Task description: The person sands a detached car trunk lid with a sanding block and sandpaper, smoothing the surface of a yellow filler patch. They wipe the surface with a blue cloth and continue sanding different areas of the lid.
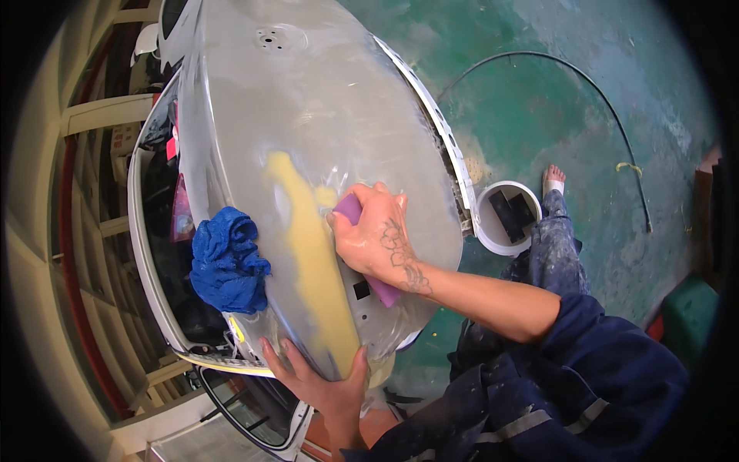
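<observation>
A wide, wet car body panel [254, 100] in dull grey lies below me. A long band of yellow filler [315, 269] runs down its middle. My right hand [377, 235] is closed round a purple sanding block [387, 292] and presses it on the panel, just right of the yellow band. The hand covers the middle of the block. At the panel's near end my left hand [327, 385] lies with its fingers spread, touching the surface at the foot of the band. A crumpled blue cloth [229, 262] sits on the panel's left side.
A white bucket [519, 248] holding dark blocks stands on the green floor [554, 100] beside my foot. A thin dark hose [608, 100] curves across the floor. Left of the panel is the car's window opening [160, 200]; a side mirror [250, 404] is near the lower edge.
</observation>
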The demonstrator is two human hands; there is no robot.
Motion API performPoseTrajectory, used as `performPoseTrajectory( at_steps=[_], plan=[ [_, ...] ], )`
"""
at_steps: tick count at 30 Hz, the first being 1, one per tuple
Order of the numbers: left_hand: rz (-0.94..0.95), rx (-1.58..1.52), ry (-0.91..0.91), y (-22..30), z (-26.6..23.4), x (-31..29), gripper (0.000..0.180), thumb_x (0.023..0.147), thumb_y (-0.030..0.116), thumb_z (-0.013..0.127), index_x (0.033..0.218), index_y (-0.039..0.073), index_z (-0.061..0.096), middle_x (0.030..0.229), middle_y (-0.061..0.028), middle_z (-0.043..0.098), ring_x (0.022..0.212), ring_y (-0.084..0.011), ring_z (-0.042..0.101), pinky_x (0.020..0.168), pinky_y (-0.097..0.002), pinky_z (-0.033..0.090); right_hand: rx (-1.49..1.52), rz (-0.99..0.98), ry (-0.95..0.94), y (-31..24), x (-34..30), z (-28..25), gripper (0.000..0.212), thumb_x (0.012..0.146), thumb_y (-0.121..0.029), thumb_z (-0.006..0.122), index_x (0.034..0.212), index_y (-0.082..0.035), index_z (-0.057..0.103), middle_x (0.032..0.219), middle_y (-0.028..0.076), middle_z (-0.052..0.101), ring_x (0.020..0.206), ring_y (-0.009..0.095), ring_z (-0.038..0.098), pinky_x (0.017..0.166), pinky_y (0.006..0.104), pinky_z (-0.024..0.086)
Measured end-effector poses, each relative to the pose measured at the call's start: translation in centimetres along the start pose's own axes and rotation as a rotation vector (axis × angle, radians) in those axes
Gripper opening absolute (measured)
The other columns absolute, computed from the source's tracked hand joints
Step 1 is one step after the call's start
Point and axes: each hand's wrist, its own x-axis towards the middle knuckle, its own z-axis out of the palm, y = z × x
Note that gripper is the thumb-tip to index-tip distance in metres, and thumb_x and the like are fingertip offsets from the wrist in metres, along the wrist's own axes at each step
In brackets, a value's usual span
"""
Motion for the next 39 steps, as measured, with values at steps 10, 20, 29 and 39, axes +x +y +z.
performPoseTrajectory(
  at_steps=[10,20,29,39],
  plan=[
    [-0.001,0.022,0.008,-0.1,0.3,0.2,0.118,0.066,0.033,0.097,0.162,0.003,0.035,0.167,-0.0302,0.029,0.153,-0.0523,0.031,0.123,-0.0626,0.029,0.035,0.131,-0.075,0.0,-0.2,0.3,0.031,0.09,-0.029,0.071,0.098,0.0,0.069,0.101,0.026,0.065,0.106,0.041,0.056,0.105,0.0496,0.038],
    [-0.038,-0.015,0.019,0.1,0.0,-0.2,0.118,0.064,0.031,0.096,0.161,0.003,0.036,0.167,-0.0294,0.03,0.154,-0.0512,0.031,0.124,-0.0623,0.028,-0.019,0.077,-0.038,0.1,-0.1,0.1,0.031,0.091,-0.029,0.071,0.095,0.001,0.068,0.102,0.026,0.066,0.105,0.042,0.057,0.104,0.0499,0.038],
    [-0.063,0.012,0.009,0.4,0.0,-0.1,0.119,0.063,0.028,0.097,0.161,0.001,0.036,0.166,-0.0292,0.03,0.153,-0.0514,0.031,0.124,-0.0616,0.029,-0.031,0.042,-0.081,0.4,0.8,-0.3,0.027,0.089,-0.026,0.073,0.094,0.0,0.069,0.1,0.025,0.069,0.102,0.04,0.06,0.104,0.0492,0.038],
    [-0.072,0.005,0.03,0.3,0.3,0.1,0.119,0.062,0.027,0.097,0.161,0.0,0.037,0.165,-0.0285,0.032,0.153,-0.0503,0.033,0.124,-0.0598,0.03,0.001,0.132,-0.02,-0.5,0.1,-0.3,0.03,0.089,-0.026,0.072,0.098,0.002,0.071,0.102,0.025,0.069,0.101,0.041,0.06,0.102,0.0476,0.041]
  ],
)
